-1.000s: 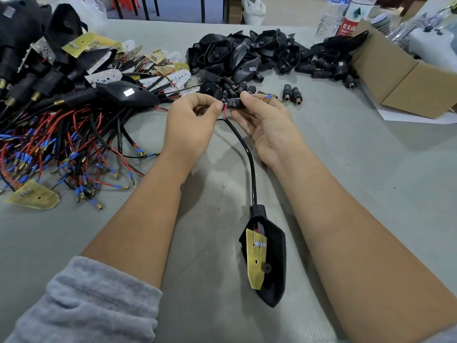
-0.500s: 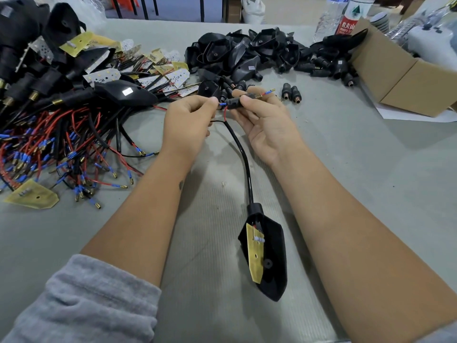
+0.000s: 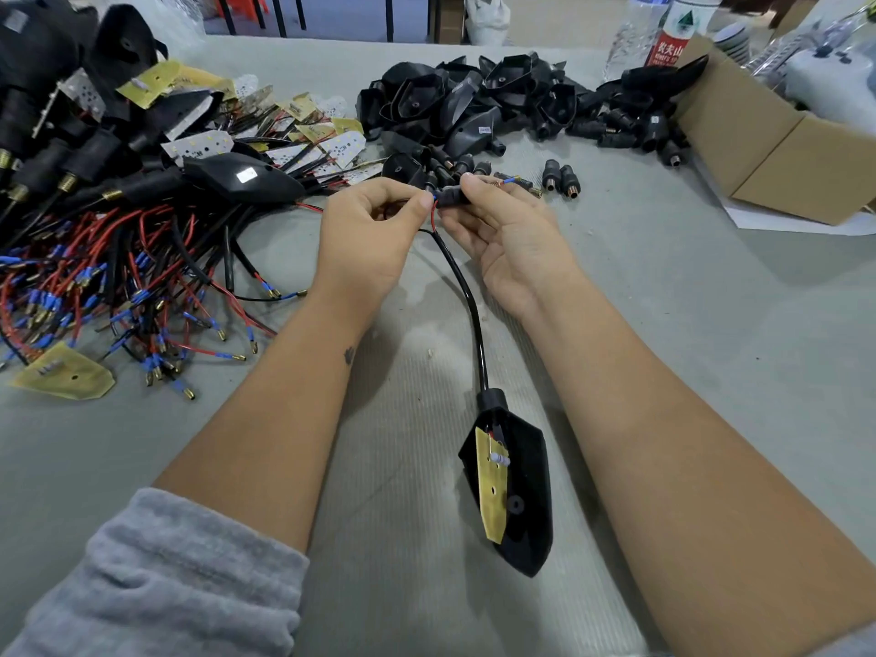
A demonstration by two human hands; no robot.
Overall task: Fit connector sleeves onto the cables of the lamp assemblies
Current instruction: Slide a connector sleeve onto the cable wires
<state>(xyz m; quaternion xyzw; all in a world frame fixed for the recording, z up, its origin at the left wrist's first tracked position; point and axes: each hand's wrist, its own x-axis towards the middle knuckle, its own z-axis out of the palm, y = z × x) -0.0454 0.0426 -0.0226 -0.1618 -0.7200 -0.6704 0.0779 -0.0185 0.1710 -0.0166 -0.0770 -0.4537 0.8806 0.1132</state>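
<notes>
Both my hands meet on one connector sleeve above the grey table.

My right hand point(image 3: 512, 239) pinches the black connector sleeve point(image 3: 449, 199) at its fingertips; my left hand point(image 3: 374, 239) pinches the blue-tipped wire end point(image 3: 430, 197) right at the sleeve's left mouth. The black cable point(image 3: 467, 301) curves down from there to the lamp housing point(image 3: 514, 486), lying on the table point(image 3: 711, 334) between my forearms.

cardboard box point(image 3: 777, 149) far right, water bottle point(image 3: 673, 33) behind it.
</notes>
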